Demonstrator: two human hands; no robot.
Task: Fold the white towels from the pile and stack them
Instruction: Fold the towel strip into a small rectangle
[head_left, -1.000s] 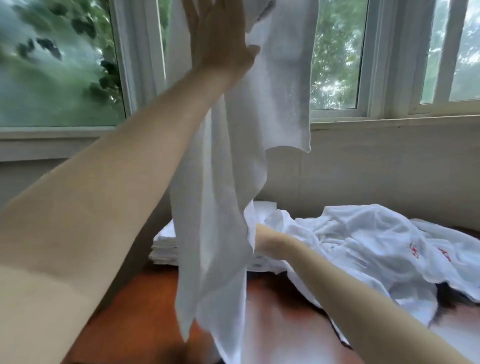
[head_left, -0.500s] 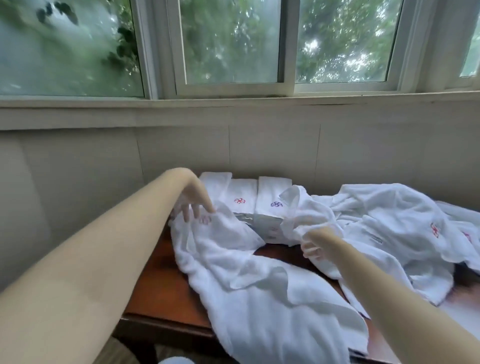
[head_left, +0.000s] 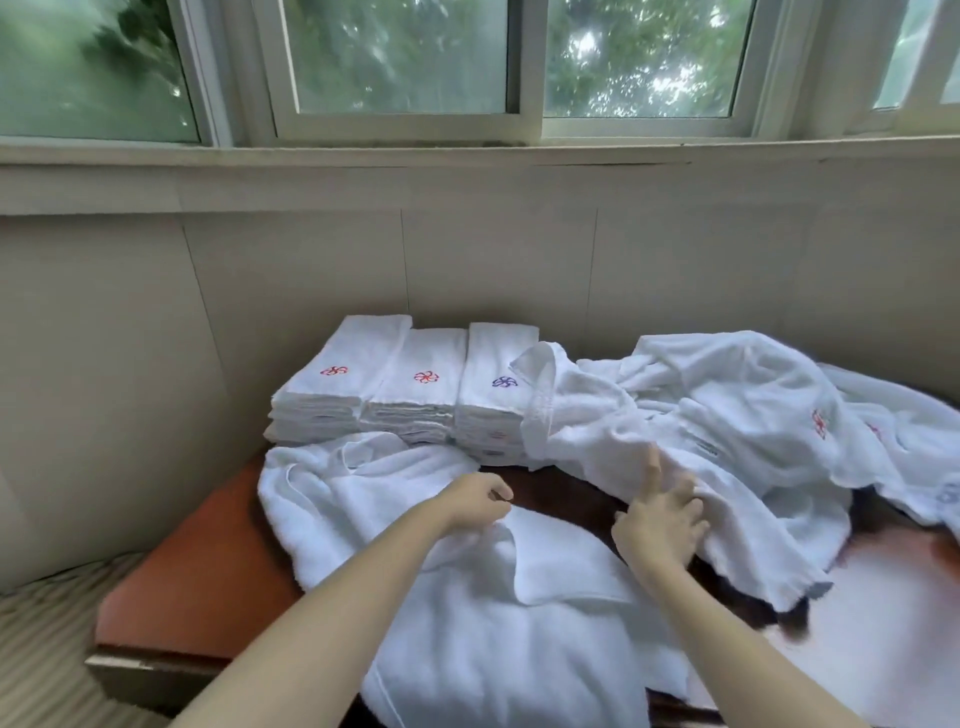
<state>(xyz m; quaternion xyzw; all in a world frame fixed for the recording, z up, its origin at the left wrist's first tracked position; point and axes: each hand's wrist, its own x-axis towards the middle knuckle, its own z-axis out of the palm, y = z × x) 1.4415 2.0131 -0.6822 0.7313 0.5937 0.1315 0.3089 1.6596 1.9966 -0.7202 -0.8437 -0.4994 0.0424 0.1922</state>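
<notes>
A white towel (head_left: 498, 613) lies crumpled across the brown table (head_left: 208, 561) and hangs over its front edge. My left hand (head_left: 475, 501) sits at its upper edge with fingers curled, pinching the cloth. My right hand (head_left: 660, 519) rests with spread fingers on the edge of the loose pile of white towels (head_left: 737, 421) at the right. Three stacks of folded towels (head_left: 410, 389) with small red and blue emblems stand in a row at the back, against the wall.
The table stands in a corner under a window sill (head_left: 467, 156); a beige wall (head_left: 104, 338) closes off the left and back. Striped bedding (head_left: 41, 649) lies lower left. Bare tabletop shows at the left and between the towel and pile.
The towel, held up high by my left hand a second ago, now lies on the table. Both hands have come down and closer together, and the view has tilted down.
</notes>
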